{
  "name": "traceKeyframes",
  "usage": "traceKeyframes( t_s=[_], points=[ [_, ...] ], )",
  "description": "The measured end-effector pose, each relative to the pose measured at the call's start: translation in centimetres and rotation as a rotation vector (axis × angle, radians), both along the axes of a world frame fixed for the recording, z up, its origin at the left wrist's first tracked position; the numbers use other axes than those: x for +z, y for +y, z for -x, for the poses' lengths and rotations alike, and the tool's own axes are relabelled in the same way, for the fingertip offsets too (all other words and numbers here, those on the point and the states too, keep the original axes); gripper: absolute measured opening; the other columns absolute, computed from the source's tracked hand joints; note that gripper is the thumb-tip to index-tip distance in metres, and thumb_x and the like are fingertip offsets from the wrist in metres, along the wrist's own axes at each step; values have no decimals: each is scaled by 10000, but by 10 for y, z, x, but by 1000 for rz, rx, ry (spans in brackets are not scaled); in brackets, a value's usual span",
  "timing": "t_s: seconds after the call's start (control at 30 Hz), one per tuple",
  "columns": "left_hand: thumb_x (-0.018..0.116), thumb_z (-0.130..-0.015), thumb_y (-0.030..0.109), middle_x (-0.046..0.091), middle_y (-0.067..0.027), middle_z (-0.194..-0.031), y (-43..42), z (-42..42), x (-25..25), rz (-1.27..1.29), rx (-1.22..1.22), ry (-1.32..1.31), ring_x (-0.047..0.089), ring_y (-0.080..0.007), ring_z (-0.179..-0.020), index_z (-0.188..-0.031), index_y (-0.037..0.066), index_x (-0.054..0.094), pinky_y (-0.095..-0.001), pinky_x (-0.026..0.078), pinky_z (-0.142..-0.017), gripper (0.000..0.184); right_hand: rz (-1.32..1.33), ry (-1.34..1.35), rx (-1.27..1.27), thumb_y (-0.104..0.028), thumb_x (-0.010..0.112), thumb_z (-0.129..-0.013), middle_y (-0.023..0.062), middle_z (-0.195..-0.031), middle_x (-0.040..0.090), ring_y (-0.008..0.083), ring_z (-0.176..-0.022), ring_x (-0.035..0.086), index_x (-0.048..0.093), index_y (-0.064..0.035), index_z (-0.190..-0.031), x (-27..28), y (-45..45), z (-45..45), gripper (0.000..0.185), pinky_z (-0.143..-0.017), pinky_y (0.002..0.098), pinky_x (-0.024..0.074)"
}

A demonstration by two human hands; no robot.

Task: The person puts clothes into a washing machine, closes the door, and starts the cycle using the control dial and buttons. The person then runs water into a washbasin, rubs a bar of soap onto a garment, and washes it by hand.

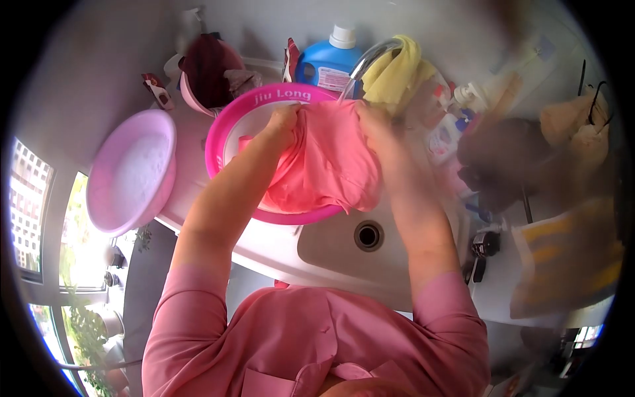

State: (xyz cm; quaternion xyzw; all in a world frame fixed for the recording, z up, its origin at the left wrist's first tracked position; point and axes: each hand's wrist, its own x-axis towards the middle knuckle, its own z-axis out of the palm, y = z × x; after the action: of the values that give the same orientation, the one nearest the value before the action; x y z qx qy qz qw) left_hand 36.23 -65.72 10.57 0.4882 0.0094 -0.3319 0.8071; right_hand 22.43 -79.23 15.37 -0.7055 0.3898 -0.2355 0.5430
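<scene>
A wet-looking pink garment (324,159) is spread between my two hands over a bright pink basin (221,126) marked "Jiu Long". My left hand (286,120) grips the garment's upper left edge, fingers closed on the cloth. At the upper right edge, my right hand (372,122) holds the same fabric, partly blurred. The lower folds of the cloth hang over the basin's front rim. Just behind the garment, a chrome faucet (370,59) arches down toward the basin. Which kind of garment it is, I cannot tell.
A lilac basin (165,165) with suds stands at left. Behind are a pink bucket (192,96) with dark cloth, a blue detergent jug (324,63) and a yellow cloth (397,76) over the faucet. The sink drain (368,235) lies in front; bottles and bags crowd the right.
</scene>
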Motion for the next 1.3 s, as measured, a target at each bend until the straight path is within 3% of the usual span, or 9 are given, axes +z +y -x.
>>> traceKeyframes(
  t_s=[0.03, 0.13, 0.33, 0.5, 0.6, 0.93, 1.0, 1.13, 1.3],
  points=[
    [502, -854, 145, 578, -91, -883, 2, -11, -20, -4, 2, 2, 590, -191, -733, -970, -7, 522, -298, 517, -618, 192, -159, -112, 143, -283, 540, -804, 88, -856, 606, 160, -700, 550, 599, -29, -1005, -6, 2, -2, 329, -646, 270, 439],
    [517, -843, 133, 578, -107, -879, 16, -31, -59, -14, -138, -1751, 601, -213, -739, -968, -14, 519, -322, 523, -593, 192, -122, -132, 267, -194, 491, -812, 69, -768, 589, 138, -616, 524, 616, -53, -948, -29, 0, -11, 232, -570, 273, 430],
    [524, -830, 104, 583, -148, -936, 9, -16, -62, 146, -271, -1570, 607, -221, -783, -993, -22, 526, -305, 516, -594, 206, -453, -112, 305, -132, 507, -793, 60, -763, 579, 157, -627, 528, 599, -7, -868, -35, 34, -20, 173, -514, 316, 419],
    [560, -771, 146, 592, -107, -1003, 3, 33, -22, -1419, -543, -1609, 608, -218, -871, -968, 57, 575, -336, 507, -663, 217, -231, -228, 368, -181, 501, -823, 83, -777, 587, 149, -676, 534, 577, -2, -870, -40, 64, -13, 200, -622, 304, 427],
    [560, -741, 159, 586, -98, -1042, -36, 3, -101, -1536, -466, -1745, 600, -219, -910, -983, 96, 581, -334, 497, -702, 251, 436, 152, 396, -226, 474, -831, 201, -912, 588, 308, -856, 568, 517, 43, -971, 23, 86, 12, 306, -738, 359, 434],
    [493, -855, 227, 571, -175, -953, 21, 69, 36, -1011, -662, -1642, 547, -228, -822, -979, -8, 553, -357, 475, -754, 273, 338, 109, 330, -239, 501, -763, 245, -918, 588, 329, -868, 588, 598, 24, -937, -44, 11, -17, 331, -711, 402, 439],
    [497, -864, 269, 573, -153, -980, 25, 9, -23, -329, -407, -840, 553, -230, -835, -1008, -9, 548, -363, 475, -760, 317, -80, 88, 328, -245, 567, -789, 60, -733, 605, 121, -663, 530, 616, -25, -917, -11, 17, 1, 259, -599, 272, 421],
    [512, -867, 276, 570, -135, -1007, 68, 16, 40, 76, -254, 39, 562, -243, -866, -1040, -24, 537, -375, 480, -773, 347, -218, -149, 398, -247, 599, -785, 26, -798, 554, 108, -723, 490, 615, -76, -911, -8, 5, 10, 214, -499, 324, 448],
    [485, -877, 213, 562, -152, -1021, 86, 60, 88, -188, -159, -242, 572, -257, -899, -1053, -38, 515, -386, 488, -800, 308, -98, -242, 409, -230, 527, -842, -6, -789, 512, 100, -715, 450, 615, -89, -970, 0, -12, 24, 210, -536, 281, 438]
  ],
)
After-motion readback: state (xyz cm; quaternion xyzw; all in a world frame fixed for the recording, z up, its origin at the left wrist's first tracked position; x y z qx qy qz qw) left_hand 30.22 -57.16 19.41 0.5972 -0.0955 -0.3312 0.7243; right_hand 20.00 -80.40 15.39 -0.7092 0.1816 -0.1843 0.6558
